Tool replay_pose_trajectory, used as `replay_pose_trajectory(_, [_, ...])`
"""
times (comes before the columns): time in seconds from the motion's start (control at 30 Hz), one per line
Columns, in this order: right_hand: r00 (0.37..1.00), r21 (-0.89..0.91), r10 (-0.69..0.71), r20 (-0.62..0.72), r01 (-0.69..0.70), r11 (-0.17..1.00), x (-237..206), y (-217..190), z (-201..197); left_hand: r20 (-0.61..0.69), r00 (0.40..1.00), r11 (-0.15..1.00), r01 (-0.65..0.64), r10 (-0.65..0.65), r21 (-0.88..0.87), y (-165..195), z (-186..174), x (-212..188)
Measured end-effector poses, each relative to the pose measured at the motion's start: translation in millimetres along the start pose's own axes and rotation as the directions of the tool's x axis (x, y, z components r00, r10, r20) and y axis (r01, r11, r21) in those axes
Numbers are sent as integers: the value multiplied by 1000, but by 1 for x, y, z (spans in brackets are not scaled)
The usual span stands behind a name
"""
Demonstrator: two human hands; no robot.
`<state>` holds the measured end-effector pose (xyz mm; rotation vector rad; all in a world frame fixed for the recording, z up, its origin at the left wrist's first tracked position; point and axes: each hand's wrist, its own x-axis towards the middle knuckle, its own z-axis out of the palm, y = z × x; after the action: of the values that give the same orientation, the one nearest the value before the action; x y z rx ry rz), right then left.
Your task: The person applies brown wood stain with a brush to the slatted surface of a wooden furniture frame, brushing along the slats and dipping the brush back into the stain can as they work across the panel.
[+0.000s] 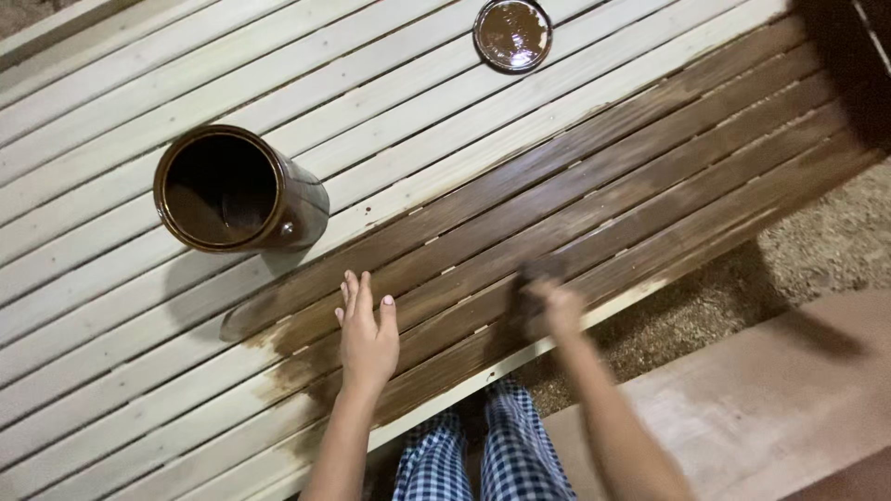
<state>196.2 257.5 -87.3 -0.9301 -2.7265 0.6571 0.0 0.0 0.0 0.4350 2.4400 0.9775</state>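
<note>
My left hand lies flat, fingers apart, on the stained part of a slatted wooden panel. Blurred by motion, my right hand grips a small dark staining pad or brush pressed to the brown slats near the panel's front edge. An open can of dark stain stands on the pale bare slats to the upper left of my left hand. Its lid, coated with brown stain, lies at the top of the panel.
The right half of the panel is stained brown; the left stays pale. Gravel ground and a reddish slab lie to the right. My checked trousers show below the panel's edge.
</note>
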Motion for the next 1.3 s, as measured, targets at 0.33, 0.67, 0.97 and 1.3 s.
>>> replay_pose_trajectory(0.33, [953, 399, -251, 170, 166, 902, -16, -177, 15, -40, 995, 995, 94, -93, 25, -25, -89, 21])
replay_pose_trajectory(0.67, [974, 771, -218, -58, 182, 611, 151, -347, -46, -315, 939, 985, 95, -137, -144, -74, -161, 16])
replay_pose_trajectory(0.97, [951, 199, -187, 246, 139, 970, 205, -476, 71, -298, 933, 978, 181, -203, -102, -100, -172, -9])
replay_pose_trajectory(1.3, [946, 719, 147, 289, -316, 619, 189, -432, 28, -238, 947, 971, 180, -214, -157, -108, -172, -10])
